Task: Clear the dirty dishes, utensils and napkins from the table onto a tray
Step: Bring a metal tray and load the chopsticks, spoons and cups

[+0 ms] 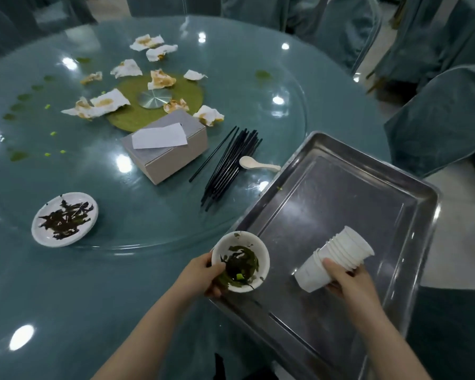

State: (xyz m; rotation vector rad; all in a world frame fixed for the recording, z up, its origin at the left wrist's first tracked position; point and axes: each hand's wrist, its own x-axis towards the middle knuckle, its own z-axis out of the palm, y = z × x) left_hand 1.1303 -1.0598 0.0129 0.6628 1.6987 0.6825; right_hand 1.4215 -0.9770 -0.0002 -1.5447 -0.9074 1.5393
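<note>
A steel tray point(390, 193) lies at the table's near right edge. My right hand point(347, 282) grips a sideways stack of white paper cups point(337, 256) low over the tray's floor. My left hand point(203, 275) holds a white bowl point(261, 252) with green leftovers at the tray's left rim, thumb hooked over its edge. A white plate point(41, 231) with dark scraps sits to the left. Black chopsticks point(228, 165) and a white spoon point(258, 164) lie beside the tray. Several stained napkins point(102, 104) are scattered around the centre.
A grey tissue box point(173, 157) stands mid-table by a green mat point(187, 102) with a metal hub. The glass turntable point(176, 229) carries small green crumbs and smears. Fabric-covered chairs point(439, 119) ring the table on the right and back.
</note>
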